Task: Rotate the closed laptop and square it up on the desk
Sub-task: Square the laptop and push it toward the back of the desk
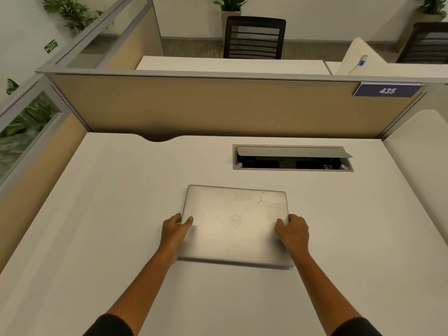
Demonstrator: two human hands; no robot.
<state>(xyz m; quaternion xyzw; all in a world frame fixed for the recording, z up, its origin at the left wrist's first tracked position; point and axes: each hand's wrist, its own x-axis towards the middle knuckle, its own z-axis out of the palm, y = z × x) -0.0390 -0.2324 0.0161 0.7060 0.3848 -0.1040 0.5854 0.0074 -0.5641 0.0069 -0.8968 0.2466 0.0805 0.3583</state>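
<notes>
A closed silver laptop lies flat on the white desk, its round logo upside down to me and its edges turned slightly clockwise from the desk's edges. My left hand grips its left edge, thumb on the lid and fingers curled around the side. My right hand grips the right edge the same way. Scratches mark the lid's far right corner.
A cable tray with its grey flap raised is set into the desk behind the laptop. A beige partition with a number plate 435 bounds the far side. Another partition stands on the left.
</notes>
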